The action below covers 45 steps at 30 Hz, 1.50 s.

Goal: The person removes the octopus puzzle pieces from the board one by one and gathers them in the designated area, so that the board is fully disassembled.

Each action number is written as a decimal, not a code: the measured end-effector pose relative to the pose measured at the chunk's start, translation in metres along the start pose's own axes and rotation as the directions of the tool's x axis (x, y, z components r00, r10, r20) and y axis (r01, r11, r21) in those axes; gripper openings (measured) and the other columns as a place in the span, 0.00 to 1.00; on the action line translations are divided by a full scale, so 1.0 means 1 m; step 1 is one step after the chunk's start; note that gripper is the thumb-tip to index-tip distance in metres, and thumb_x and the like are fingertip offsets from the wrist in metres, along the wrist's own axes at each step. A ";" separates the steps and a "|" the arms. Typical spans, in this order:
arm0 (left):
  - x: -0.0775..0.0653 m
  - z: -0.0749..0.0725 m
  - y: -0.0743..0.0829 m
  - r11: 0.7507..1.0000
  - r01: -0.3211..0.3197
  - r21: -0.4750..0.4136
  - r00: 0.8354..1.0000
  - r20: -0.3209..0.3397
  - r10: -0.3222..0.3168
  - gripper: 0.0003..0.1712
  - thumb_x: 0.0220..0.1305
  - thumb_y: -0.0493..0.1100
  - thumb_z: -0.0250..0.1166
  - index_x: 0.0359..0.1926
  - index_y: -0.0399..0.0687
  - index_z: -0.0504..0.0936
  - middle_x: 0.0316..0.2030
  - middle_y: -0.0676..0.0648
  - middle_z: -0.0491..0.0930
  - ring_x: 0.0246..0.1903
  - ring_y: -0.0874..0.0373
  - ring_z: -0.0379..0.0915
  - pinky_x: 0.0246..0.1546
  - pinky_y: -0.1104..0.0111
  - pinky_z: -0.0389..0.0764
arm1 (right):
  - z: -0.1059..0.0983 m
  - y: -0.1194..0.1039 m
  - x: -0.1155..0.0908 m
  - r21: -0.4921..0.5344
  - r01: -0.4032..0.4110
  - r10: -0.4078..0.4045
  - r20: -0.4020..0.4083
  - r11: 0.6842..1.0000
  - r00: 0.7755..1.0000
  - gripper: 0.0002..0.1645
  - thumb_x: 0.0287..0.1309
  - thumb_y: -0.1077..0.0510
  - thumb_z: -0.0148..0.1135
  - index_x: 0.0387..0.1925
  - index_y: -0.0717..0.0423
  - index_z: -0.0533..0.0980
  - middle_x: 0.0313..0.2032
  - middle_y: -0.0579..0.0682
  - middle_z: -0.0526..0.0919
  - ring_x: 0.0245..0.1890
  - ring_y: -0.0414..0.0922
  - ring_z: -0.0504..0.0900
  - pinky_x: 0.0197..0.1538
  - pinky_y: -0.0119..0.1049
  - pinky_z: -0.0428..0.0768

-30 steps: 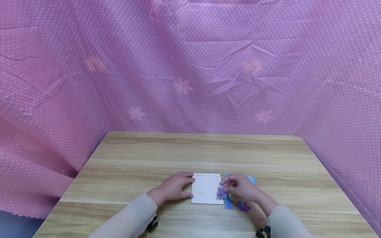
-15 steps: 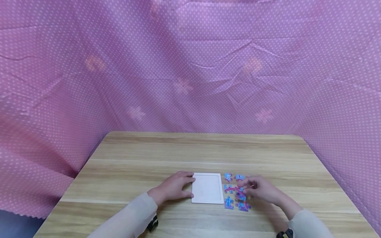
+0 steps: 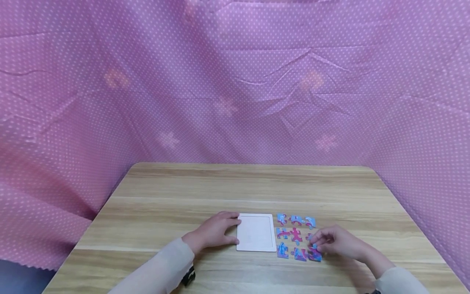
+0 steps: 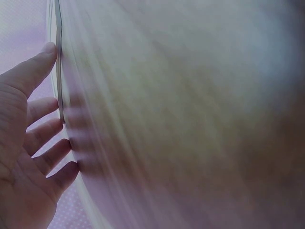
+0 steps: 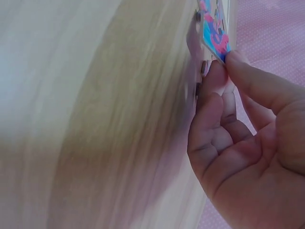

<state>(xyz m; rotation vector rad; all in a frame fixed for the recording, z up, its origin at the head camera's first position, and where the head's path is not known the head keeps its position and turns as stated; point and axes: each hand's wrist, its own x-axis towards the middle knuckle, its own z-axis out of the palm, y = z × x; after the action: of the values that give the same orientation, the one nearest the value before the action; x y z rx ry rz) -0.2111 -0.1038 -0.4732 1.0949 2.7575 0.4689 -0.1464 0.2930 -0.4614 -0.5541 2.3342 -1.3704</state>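
Observation:
A white puzzle tray [image 3: 256,232] lies flat on the table, its inside bare. My left hand [image 3: 214,232] rests at the tray's left side, thumb and fingertips touching its edge; in the left wrist view the fingers [image 4: 43,136] are spread and fairly straight. To the right of the tray, several blue and pink jigsaw pieces [image 3: 295,234] lie in rows. My right hand [image 3: 339,243] is at the right end of these rows. Between thumb and index finger it pinches a jigsaw piece [image 5: 217,39], held tilted in the right wrist view. Fingers partly cover another piece in the middle row.
The wooden table [image 3: 176,183] extends behind and to both sides of the tray. A pink dotted cloth [image 3: 235,102] hangs behind and around the table.
My right hand has moved rightward from the tray's right edge to the end of the rows. More jigsaw pieces now lie uncovered on the table. My left hand and the tray have stayed still.

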 end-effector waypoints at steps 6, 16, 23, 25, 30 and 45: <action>-0.001 0.000 0.000 1.000 -0.005 0.004 1.000 -0.003 0.005 0.36 0.57 0.60 0.67 0.62 0.47 0.75 0.66 0.47 0.65 0.66 0.49 0.58 0.65 0.56 0.58 | -0.001 0.006 -0.003 0.042 -0.007 0.005 0.050 0.999 0.999 0.13 0.56 0.65 0.64 0.44 0.66 0.79 0.41 0.58 0.82 0.37 0.43 0.81 0.40 0.31 0.80; -0.002 0.000 0.000 1.000 -0.013 0.007 1.000 -0.011 0.013 0.36 0.57 0.60 0.66 0.62 0.47 0.75 0.66 0.46 0.65 0.65 0.49 0.58 0.65 0.55 0.58 | 0.001 0.005 -0.002 0.025 -0.024 0.023 0.016 0.999 1.000 0.13 0.53 0.68 0.65 0.42 0.68 0.79 0.37 0.57 0.83 0.35 0.43 0.81 0.36 0.31 0.80; -0.002 0.000 0.000 1.000 -0.006 0.001 1.000 -0.008 0.006 0.36 0.57 0.60 0.67 0.62 0.47 0.75 0.66 0.47 0.65 0.66 0.49 0.58 0.65 0.55 0.58 | 0.000 0.000 -0.004 -0.033 -0.046 0.046 -0.016 0.998 0.999 0.13 0.51 0.68 0.66 0.41 0.65 0.80 0.38 0.56 0.83 0.35 0.43 0.81 0.37 0.31 0.80; -0.002 0.000 -0.001 1.000 -0.001 0.001 1.000 -0.005 0.001 0.36 0.57 0.60 0.67 0.62 0.47 0.75 0.66 0.47 0.65 0.66 0.50 0.57 0.65 0.56 0.58 | 0.000 -0.001 -0.003 -0.037 -0.053 0.052 -0.022 0.998 0.998 0.12 0.51 0.68 0.66 0.40 0.65 0.80 0.37 0.56 0.83 0.34 0.43 0.81 0.33 0.31 0.80; -0.002 0.000 -0.001 1.000 0.005 -0.003 1.000 -0.002 -0.005 0.36 0.57 0.60 0.67 0.62 0.48 0.75 0.66 0.47 0.64 0.66 0.50 0.57 0.66 0.56 0.57 | 0.000 -0.002 -0.003 -0.039 -0.079 0.077 -0.032 0.996 0.996 0.11 0.51 0.67 0.66 0.40 0.65 0.79 0.37 0.56 0.83 0.32 0.42 0.80 0.25 0.29 0.77; -0.009 -0.001 -0.005 0.996 0.037 -0.084 0.998 -0.052 -0.042 0.37 0.58 0.59 0.66 0.64 0.47 0.72 0.67 0.44 0.62 0.66 0.47 0.56 0.65 0.52 0.57 | -0.004 -0.014 0.008 0.088 -0.087 0.092 -0.053 0.992 0.994 0.22 0.59 0.58 0.64 0.51 0.67 0.75 0.44 0.60 0.80 0.43 0.54 0.79 0.43 0.41 0.81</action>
<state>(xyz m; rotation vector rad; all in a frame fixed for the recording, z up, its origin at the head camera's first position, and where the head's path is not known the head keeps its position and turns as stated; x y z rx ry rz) -0.2083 -0.1139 -0.4734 1.0215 2.7720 0.6109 -0.1528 0.2855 -0.4483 -0.3855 2.3020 -1.4542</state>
